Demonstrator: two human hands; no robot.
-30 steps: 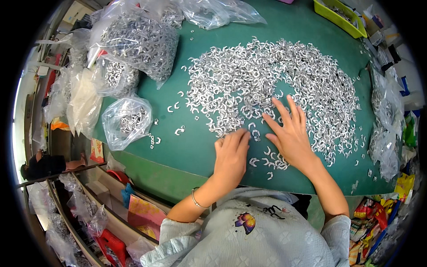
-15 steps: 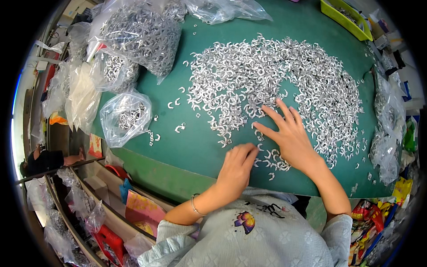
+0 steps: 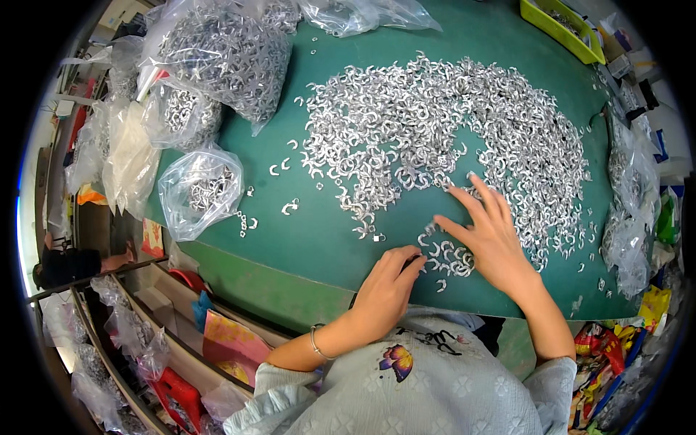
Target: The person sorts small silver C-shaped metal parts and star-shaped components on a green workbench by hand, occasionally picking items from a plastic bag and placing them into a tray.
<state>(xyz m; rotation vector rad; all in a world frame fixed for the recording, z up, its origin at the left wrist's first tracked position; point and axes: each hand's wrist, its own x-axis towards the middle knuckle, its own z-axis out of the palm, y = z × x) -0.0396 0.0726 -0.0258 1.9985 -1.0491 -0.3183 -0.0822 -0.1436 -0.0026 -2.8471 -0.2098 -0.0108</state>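
Note:
A wide heap of small silvery crescent-shaped metal pieces (image 3: pixel 384 119) covers the middle of the green table. My right hand (image 3: pixel 493 239) has its fingers spread over the heap's near side, with fingertips down close to the pieces. Beneath its palm and thumb lies a small separate cluster of crescent pieces (image 3: pixel 448 259). My left hand (image 3: pixel 390 288) rests at the table's near edge, left of that cluster. Its thumb and fingers are pinched together, and whatever they hold is hidden. One small squarish metal piece (image 3: pixel 379 238) sits just beyond the left hand.
Clear plastic bags of metal parts (image 3: pixel 225 61) stand at the far left, with a smaller open bag (image 3: pixel 199 192) nearer. Loose pieces (image 3: pixel 290 208) lie beside it. A yellow-green bin (image 3: pixel 562 32) is at the far right. Filled bags (image 3: pixel 627 225) line the right edge.
My right hand has drawn back toward me and slightly right. My left hand has lowered a little toward the table's edge. A squarish piece now shows alone beyond the left hand.

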